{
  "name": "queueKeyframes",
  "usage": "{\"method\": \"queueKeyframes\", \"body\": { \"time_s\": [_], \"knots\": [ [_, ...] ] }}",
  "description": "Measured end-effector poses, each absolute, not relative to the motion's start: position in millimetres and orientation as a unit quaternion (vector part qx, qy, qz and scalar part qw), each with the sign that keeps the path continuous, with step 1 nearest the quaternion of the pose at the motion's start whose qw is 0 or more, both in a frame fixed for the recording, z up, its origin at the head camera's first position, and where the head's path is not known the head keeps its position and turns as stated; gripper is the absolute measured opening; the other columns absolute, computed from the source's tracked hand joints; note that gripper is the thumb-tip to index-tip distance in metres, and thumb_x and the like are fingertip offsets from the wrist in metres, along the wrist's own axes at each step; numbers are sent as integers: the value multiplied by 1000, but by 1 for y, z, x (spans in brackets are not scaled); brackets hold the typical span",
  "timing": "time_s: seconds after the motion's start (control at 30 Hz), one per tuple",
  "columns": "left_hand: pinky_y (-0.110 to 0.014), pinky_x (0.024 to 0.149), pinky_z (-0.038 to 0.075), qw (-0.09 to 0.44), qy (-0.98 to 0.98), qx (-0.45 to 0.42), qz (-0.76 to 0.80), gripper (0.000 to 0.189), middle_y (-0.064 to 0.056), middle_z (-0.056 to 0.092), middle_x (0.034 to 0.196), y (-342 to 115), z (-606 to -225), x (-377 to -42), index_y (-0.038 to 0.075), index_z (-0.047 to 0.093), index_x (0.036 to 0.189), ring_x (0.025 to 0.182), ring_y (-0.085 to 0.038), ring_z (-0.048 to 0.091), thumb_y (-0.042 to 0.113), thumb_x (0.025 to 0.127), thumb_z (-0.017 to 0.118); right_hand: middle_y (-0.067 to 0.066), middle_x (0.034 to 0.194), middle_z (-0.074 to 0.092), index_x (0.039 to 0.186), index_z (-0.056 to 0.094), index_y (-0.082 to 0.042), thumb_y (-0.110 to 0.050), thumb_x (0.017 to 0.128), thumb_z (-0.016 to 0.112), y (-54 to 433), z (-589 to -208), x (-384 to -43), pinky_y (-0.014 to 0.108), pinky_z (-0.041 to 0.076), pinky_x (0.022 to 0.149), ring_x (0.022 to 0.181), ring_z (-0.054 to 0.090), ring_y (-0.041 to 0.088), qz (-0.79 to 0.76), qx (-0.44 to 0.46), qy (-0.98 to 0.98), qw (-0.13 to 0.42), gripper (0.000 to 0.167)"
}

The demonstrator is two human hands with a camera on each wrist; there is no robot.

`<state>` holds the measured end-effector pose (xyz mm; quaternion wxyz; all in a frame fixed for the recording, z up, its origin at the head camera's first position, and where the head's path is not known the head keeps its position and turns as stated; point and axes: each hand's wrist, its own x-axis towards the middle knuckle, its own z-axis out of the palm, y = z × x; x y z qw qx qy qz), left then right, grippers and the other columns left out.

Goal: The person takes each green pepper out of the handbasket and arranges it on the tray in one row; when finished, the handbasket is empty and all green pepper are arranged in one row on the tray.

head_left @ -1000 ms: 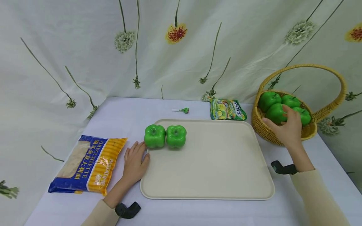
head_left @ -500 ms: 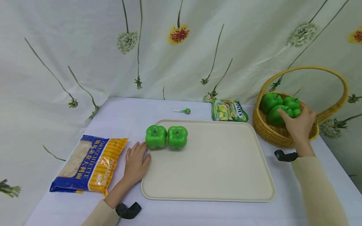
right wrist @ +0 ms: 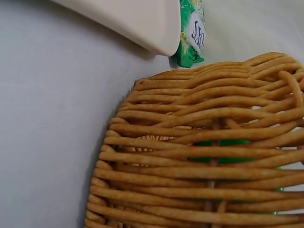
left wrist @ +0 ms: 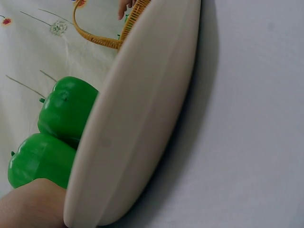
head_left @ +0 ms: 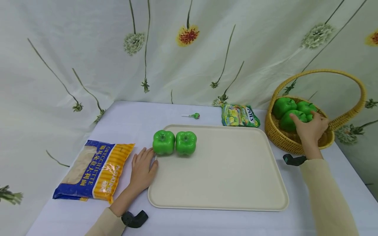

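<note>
R hand (head_left: pixel 313 129): grips pepper (head_left: pixel 309 117) at RH side of basket (head_left: pixel 280 140), btw. thumb & fingers; firmness, cannot tell. L hand (head_left: pixel 142 172): lies palm-down at LH edge of tray (head_left: pixel 221 173), fingers near-straight, just beside LH pepper (head_left: pixel 163 143) of 2 there. Rec.: seat fingertips well round pepper before load; treat skin as slick. Lift slowly, up & twd. body, clear of handle (head_left: pixel 325 70), w/o dragging front pepper (head_left: pixel 288 122) along. Use L hand to steady tray.

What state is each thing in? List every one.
Tray: flat, partly occupied
Left tray pepper: stem up
Right tray pepper: stem up
Basket: upright, handle raised
Basket peppers: partly hidden by right grip
Pasta bag: lying flat, no opening visible
Green packet: lying flat, seal unclear
Lollipop: lying, wrapping unclear
</note>
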<state>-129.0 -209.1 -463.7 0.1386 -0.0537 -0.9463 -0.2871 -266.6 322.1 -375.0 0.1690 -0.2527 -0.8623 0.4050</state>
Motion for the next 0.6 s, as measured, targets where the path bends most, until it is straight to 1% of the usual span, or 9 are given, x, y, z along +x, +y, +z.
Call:
{"method": "queueKeyframes", "body": {
  "time_s": [0.1, 0.23, 0.37, 0.6],
  "knots": [
    [-68, 113, 8, 142, -946, -55, -286, 41, -26, 49, 142, -209, -464, -129, -6, 54, 131, 140, -48, 28, 9, 93, 51, 20, 155, 11, 154, 25, -8, -57, 87, 60, 323, -376, -267, 56, 22, 117, 145, 12, 35, 396, -255, -868, 158, 91],
    [-69, 112, 9, 146, -946, -57, -284, 41, -26, 50, 141, -209, -464, -129, -7, 54, 130, 139, -48, 29, 9, 92, 51, 24, 153, 13, 154, 26, -7, -57, 87, 59, 323, -376, -268, 58, 26, 112, 141, 15, 39, 372, -254, -880, 150, 90],
    [-68, 113, 8, 140, -946, -54, -287, 41, -26, 49, 141, -209, -463, -129, -7, 54, 130, 140, -48, 29, 9, 93, 51, 27, 149, 18, 153, 30, -6, -55, 87, 61, 321, -376, -269, 57, 29, 107, 136, 18, 41, 346, -245, -893, 149, 87],
    [-68, 113, 7, 127, -947, -51, -291, 40, -25, 48, 143, -208, -460, -128, -6, 54, 131, 141, -47, 27, 8, 94, 51, 29, 146, 24, 147, 40, -2, -51, 89, 61, 321, -378, -268, 55, 33, 100, 133, 20, 43, 316, -226, -909, 150, 79]
  ]
}}
